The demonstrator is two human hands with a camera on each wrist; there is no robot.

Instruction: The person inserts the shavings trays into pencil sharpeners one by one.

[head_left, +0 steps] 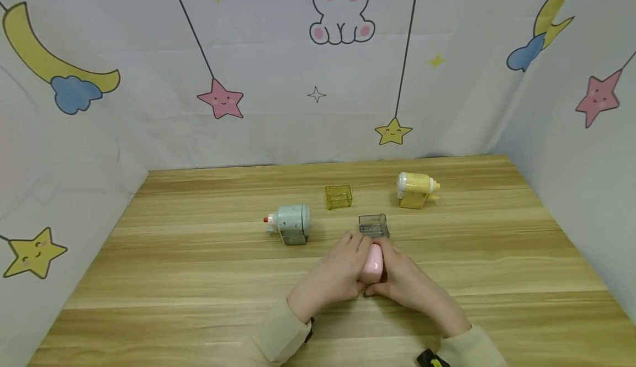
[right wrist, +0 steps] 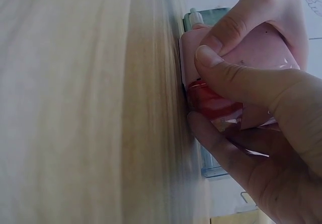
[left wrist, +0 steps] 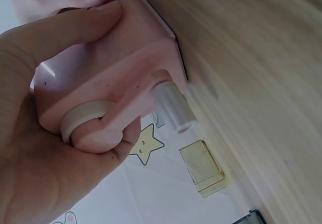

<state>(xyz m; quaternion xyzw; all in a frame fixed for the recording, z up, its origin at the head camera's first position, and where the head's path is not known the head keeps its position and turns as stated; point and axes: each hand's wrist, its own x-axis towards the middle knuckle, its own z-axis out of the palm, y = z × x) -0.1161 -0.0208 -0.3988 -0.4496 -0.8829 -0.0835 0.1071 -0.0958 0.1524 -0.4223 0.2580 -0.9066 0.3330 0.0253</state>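
Note:
A pink crank pencil sharpener (head_left: pixel 372 265) is between both hands low over the wooden table. The left hand (head_left: pixel 343 267) grips its crank side, thumb along the pink body; the crank handle (left wrist: pixel 173 105) with a grey knob shows in the left wrist view. The right hand (head_left: pixel 407 278) pinches the other end, its thumb on the body and fingers round a red see-through part (right wrist: pixel 214 103). Just beyond the hands lies a grey see-through shavings bin (head_left: pixel 374 226).
A mint-green sharpener (head_left: pixel 293 223) stands left of the hands. Farther back are a yellow see-through bin (head_left: pixel 339 197) and a yellow sharpener (head_left: pixel 417 187). A printed white cloth (head_left: pixel 278 135) hangs behind the table (head_left: pixel 199 278) and along both sides.

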